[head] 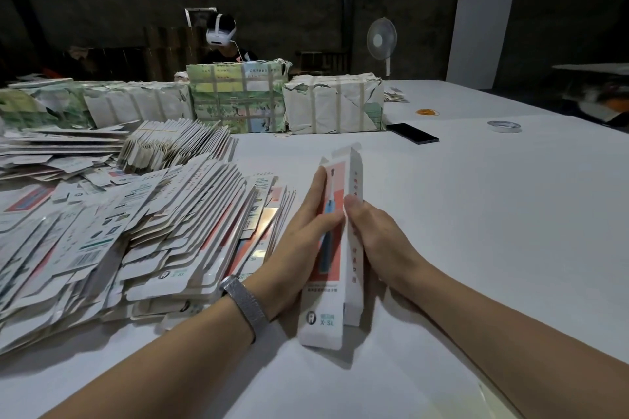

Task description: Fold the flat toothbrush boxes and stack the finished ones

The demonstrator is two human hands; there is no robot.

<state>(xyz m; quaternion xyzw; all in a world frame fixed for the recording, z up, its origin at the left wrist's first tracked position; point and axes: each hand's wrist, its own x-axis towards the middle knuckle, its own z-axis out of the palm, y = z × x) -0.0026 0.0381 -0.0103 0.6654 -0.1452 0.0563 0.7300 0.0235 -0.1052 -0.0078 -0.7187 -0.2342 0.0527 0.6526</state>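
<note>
The room was dim, its far wall (425,10) dark; a white panel (483,24) leaned there; a standing fan (382,39) stood behind the broad white counter (493,214).

White table (476,214), flat box piles (136,231), wrapped bundles (333,102), phone (412,133), tape roll (504,126)
</note>
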